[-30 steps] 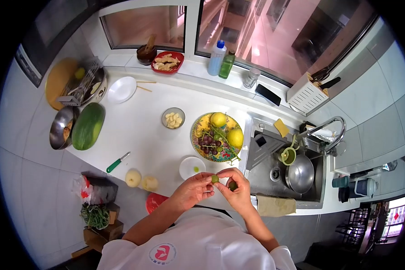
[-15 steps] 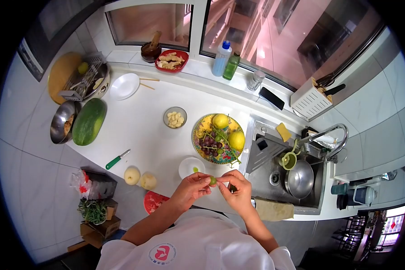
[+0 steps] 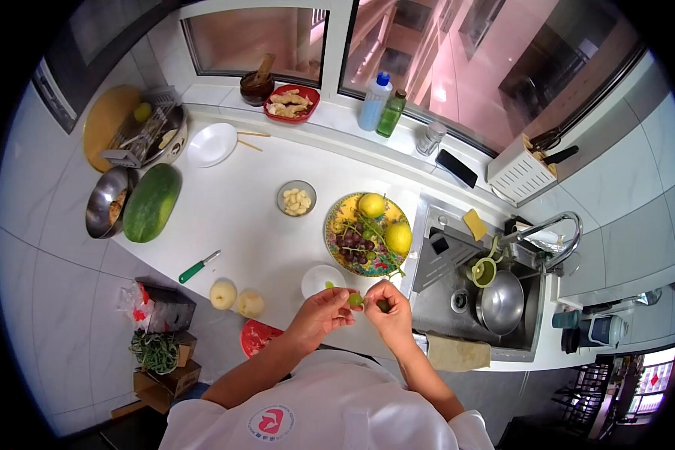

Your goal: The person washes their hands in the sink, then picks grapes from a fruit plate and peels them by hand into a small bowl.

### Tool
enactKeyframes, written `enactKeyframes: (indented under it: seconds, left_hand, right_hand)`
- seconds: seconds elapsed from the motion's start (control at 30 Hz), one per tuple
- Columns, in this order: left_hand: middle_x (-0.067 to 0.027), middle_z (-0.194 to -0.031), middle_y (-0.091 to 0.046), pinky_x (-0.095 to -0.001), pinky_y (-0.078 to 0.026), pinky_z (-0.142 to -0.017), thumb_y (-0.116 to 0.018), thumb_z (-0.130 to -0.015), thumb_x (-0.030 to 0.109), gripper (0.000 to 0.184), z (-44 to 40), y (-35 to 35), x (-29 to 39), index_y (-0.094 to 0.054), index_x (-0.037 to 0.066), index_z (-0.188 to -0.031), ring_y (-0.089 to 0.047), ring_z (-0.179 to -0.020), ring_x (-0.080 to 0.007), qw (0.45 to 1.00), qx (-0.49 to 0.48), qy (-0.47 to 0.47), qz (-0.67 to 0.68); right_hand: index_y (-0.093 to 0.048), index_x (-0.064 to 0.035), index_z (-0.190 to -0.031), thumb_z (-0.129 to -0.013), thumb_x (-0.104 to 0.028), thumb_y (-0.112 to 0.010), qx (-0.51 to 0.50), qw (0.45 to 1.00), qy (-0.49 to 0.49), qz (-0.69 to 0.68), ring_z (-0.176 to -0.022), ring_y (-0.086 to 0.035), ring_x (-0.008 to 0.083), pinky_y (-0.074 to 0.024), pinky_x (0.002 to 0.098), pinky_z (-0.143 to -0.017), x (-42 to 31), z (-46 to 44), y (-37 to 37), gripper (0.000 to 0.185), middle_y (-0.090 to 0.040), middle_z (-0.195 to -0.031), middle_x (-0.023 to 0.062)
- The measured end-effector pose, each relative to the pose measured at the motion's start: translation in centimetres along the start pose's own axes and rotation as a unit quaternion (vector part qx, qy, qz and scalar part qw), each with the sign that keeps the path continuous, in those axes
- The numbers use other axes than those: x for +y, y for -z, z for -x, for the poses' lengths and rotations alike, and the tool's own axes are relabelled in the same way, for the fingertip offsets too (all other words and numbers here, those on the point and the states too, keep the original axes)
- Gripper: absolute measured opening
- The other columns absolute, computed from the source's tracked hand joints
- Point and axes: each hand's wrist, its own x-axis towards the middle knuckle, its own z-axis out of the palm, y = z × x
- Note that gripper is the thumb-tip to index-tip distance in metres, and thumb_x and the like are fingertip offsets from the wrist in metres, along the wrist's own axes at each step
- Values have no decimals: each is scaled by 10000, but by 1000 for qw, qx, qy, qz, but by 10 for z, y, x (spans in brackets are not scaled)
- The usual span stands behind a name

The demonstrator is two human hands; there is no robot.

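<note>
Between the thumb and fingers of my left hand (image 3: 321,315) is a green grape (image 3: 355,299). My right hand (image 3: 389,308) is closed close beside it, its fingertips at the grape's right side, with a dark green round thing (image 3: 383,306) partly hidden in its fingers. Just beyond my hands stands a small white dish (image 3: 316,281) with a light green piece (image 3: 329,285) in it. Farther back, a patterned yellow plate (image 3: 336,256) holds dark grapes (image 3: 350,244) with stems and two yellow fruits (image 3: 399,238).
A bowl of peeled cloves (image 3: 296,201), a green-handled knife (image 3: 195,271), two peeled pale fruits (image 3: 223,294) and a large green melon (image 3: 151,202) are on the counter. At the right lies the sink (image 3: 442,311) with a metal bowl (image 3: 500,302) inside.
My right hand's fingers have curled in more tightly beside the grape, which shows a paler surface now. The view has shifted slightly.
</note>
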Motion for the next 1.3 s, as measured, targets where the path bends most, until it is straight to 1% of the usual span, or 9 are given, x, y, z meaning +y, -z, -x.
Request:
enactKeyframes:
  seconds: [0.13, 0.2, 0.53, 0.63, 0.73, 0.8, 1.1, 1.2, 1.3]
  left_hand:
    - [-20, -980, -618, -268, -486, -820, -621, -906, 140, 252, 2, -1, -7, -591, 50, -1138, -575, -886, -94, 995, -10, -97, -29]
    - [-18, -1012, -612, -242, -482, -832, -649, -870, 58, 272, -3, 3, -14, -589, 35, -1135, -576, -909, -84, 950, -4, -239, -203]
    - [-25, -1036, -617, -237, -473, -860, -641, -863, 10, 273, -1, 13, -15, -598, 31, -1131, -577, -950, -86, 948, 33, -257, -183]
    - [-21, -1056, -617, -240, -474, -859, -630, -872, 15, 277, 1, 12, -13, -592, 29, -1147, -577, -952, -86, 952, 24, -250, -173]
    - [-15, -1018, -616, -241, -476, -848, -623, -878, 23, 286, 0, 10, -14, -598, 38, -1162, -578, -932, -86, 942, 40, -269, -196]
    - [-25, -961, -610, -244, -485, -809, -629, -862, 11, 278, -1, 12, -16, -629, 52, -1136, -581, -889, -93, 897, 48, -334, -286]
    - [-75, -941, -627, -270, -475, -741, -657, -781, -37, 295, 12, -3, -5, -663, 32, -1068, -578, -784, -136, 800, 73, -376, -462]
    - [-81, -914, -631, -273, -476, -742, -654, -776, -41, 294, 11, -1, -7, -661, 26, -1062, -586, -777, -146, 799, 59, -375, -467]
    - [-75, -900, -620, -274, -485, -704, -670, -774, -36, 298, 8, 1, -9, -655, 45, -1061, -602, -743, -151, 786, 48, -400, -468]
  right_hand:
    - [-547, -55, -823, -816, 34, -603, 2, 998, -52, 20, -651, -458, 0, -374, 168, -583, 1, -2, 3, 105, -529, -729, -51]
    - [-547, -53, -820, -809, 35, -604, -13, 998, -56, 21, -649, -458, 3, -369, 169, -580, -1, -2, 1, 106, -523, -720, -52]
    - [-559, -71, -835, -878, -71, -561, -42, 990, -121, -63, -512, -400, 19, -287, 177, -464, 3, -8, 1, 43, -492, -658, -48]
    - [-601, -66, -940, -892, -120, -565, -58, 990, -122, -37, -507, -395, 22, -277, 175, -455, -4, -8, 0, 81, -508, -677, -46]
    - [-646, -65, -978, -855, -97, -628, -2, 997, -78, -1, -499, -384, 24, -271, 184, -443, -21, -10, -4, 128, -546, -729, -39]
    - [-673, -69, -938, -804, -79, -698, -40, 971, 116, 203, -511, -422, 36, -346, 193, -477, -23, -11, 2, 136, -588, -787, -6]
    - [-640, -78, -807, -711, -24, -717, -26, 917, 197, 346, -495, -541, 123, -434, 259, -458, -32, -3, -4, 135, -589, -773, 18]
    - [-578, -40, -740, -699, 29, -696, -23, 911, 217, 350, -483, -466, 58, -363, 195, -451, -26, -4, -6, 143, -566, -750, 20]
    - [-566, -55, -755, -732, -7, -677, -20, 944, 160, 287, -488, -503, 113, -409, 233, -477, -21, -4, -5, 123, -561, -721, 25]
